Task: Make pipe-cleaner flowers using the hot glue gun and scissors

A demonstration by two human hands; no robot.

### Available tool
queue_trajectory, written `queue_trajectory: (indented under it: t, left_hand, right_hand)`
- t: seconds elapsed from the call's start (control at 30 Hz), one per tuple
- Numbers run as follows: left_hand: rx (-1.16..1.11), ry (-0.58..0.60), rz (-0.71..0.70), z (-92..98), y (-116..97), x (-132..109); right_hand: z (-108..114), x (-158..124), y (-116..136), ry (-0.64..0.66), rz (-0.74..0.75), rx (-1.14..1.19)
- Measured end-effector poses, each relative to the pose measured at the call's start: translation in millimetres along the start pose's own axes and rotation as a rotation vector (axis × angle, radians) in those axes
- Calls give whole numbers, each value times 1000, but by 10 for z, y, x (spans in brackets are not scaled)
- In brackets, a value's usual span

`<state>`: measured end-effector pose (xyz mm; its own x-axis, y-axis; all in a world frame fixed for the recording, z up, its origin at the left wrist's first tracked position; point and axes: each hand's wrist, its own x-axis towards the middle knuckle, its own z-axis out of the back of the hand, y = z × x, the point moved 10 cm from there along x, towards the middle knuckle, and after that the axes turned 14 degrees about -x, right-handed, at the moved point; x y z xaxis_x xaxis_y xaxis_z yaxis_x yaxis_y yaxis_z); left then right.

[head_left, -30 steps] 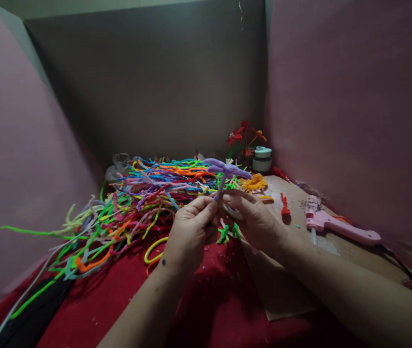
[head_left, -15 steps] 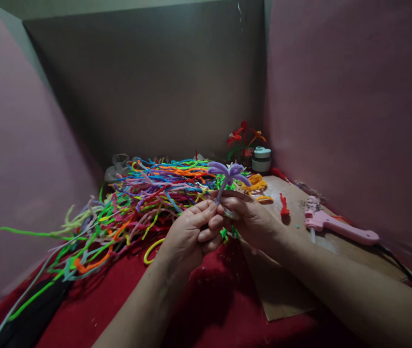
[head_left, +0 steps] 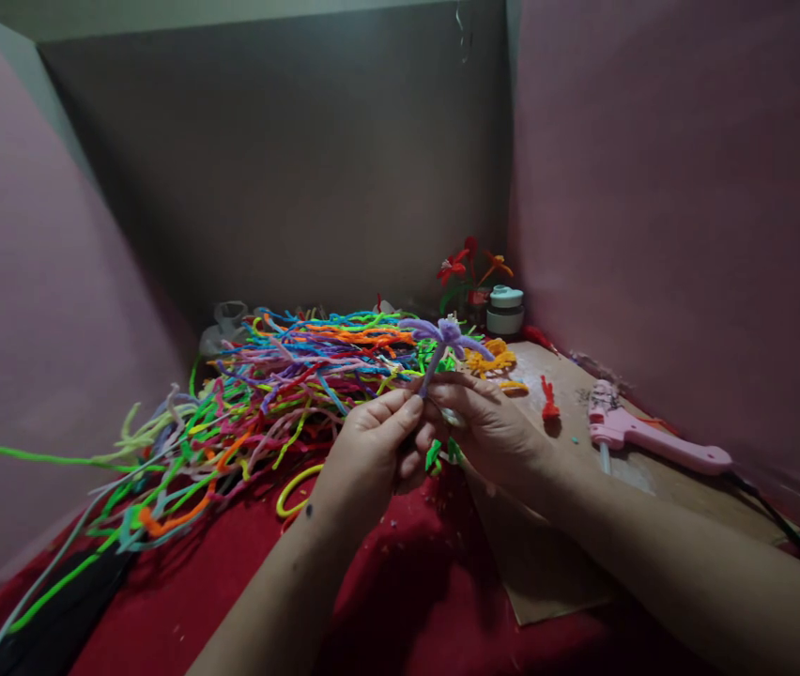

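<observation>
A purple pipe-cleaner flower (head_left: 446, 336) stands upright between my hands, petals spread at the top of a fuzzy purple stem. My left hand (head_left: 378, 446) pinches the lower stem between thumb and index finger. Close beside it, my right hand (head_left: 481, 418) has its fingers closed on the stem from the other side; the fingertips are partly hidden behind the left thumb. Behind both hands lies a large heap of many-coloured pipe cleaners (head_left: 330, 361).
On the right, a pink glue gun (head_left: 660, 441) lies on a brown board (head_left: 561, 554) beside a small red pipe-cleaner piece (head_left: 549, 400). Red and orange flowers (head_left: 470, 268) and a pale-lidded jar (head_left: 505, 310) stand behind. A red cloth (head_left: 414, 582) covers the table.
The purple flower has turned slightly in my fingers, so its petals show at another angle. My left hand has rolled a little, with its fingers shifting on the stem.
</observation>
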<state>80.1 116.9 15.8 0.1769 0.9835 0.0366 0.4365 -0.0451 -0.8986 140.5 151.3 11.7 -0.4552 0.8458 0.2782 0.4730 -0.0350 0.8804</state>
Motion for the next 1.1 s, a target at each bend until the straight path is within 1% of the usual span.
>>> queue_trajectory:
  t: [0.07, 0.13, 0.23, 0.33, 0.4, 0.43, 0.5, 0.63, 0.83, 0.97, 1.1]
  left_hand:
    - [180, -52, -86, 26, -54, 4]
    - [363, -117, -195, 50, -131, -10]
    - [654, -219, -429, 47, -313, -102]
    - [940, -238, -655, -70, -446, -230]
    - [1029, -219, -715, -126, -466, -268]
    - [1034, -213, -713, -130, -466, -267]
    - [975, -209, -659, -96, -451, -235]
    - [762, -225, -526, 23, -398, -157]
    - [471, -226, -380, 159, -312, -83]
    - [260, -209, -277, 170, -247, -59]
    - [40, -177, -165, 122, -165, -46]
  right_hand:
    - [-14, -5, 24, 2, 20, -37]
    - [21, -13, 40, -39, 38, -87]
    - [84, -24, 43, -98, 57, -122]
    - [56, -30, 60, -73, 87, -155]
    - [18, -36, 86, -47, 111, -192]
    - [5, -38, 94, -41, 117, -208]
    - [10, -38, 82, -54, 103, -235]
    - [56, -18, 21, -91, 65, -206]
    - [65, -6, -46, -76, -7, -131]
    - [42, -15, -4, -47, -4, -126]
    - [39, -2, 13, -24, 1, -141]
